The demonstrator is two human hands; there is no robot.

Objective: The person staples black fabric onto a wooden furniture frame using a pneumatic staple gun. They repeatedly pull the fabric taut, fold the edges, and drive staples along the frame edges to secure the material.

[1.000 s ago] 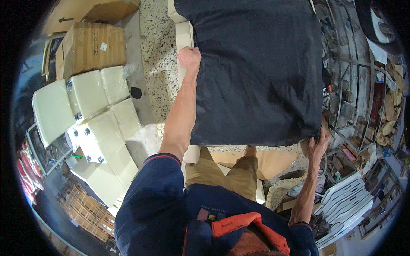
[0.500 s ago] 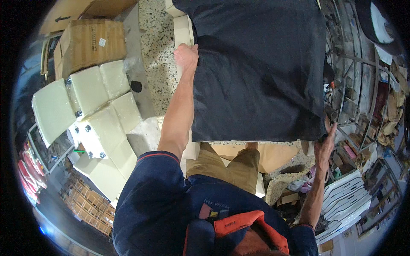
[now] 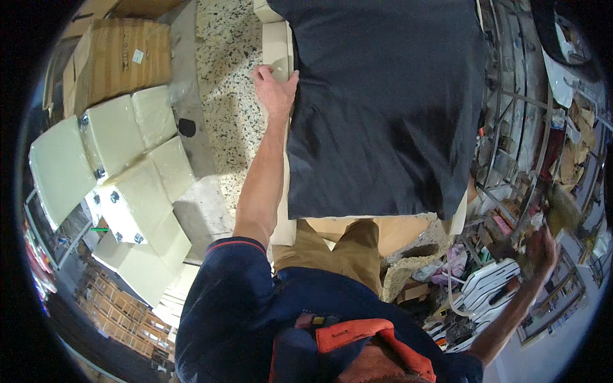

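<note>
Head view: speckled floor (image 3: 223,127), carton (image 3: 121,64); left hand (image 3: 276,94) grips cream rail (image 3: 276,45), right hand (image 3: 542,250) blurred, hold unclear.

Cardboard (image 3: 401,233), seemingly, on speckled floor (image 3: 225,137)

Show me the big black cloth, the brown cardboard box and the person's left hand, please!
Big black cloth (image 3: 386,112): head view, middle of its upper surface.
Brown cardboard box (image 3: 122,62): head view, the side with the small white label.
Person's left hand (image 3: 276,97): head view, back of the hand.
</note>
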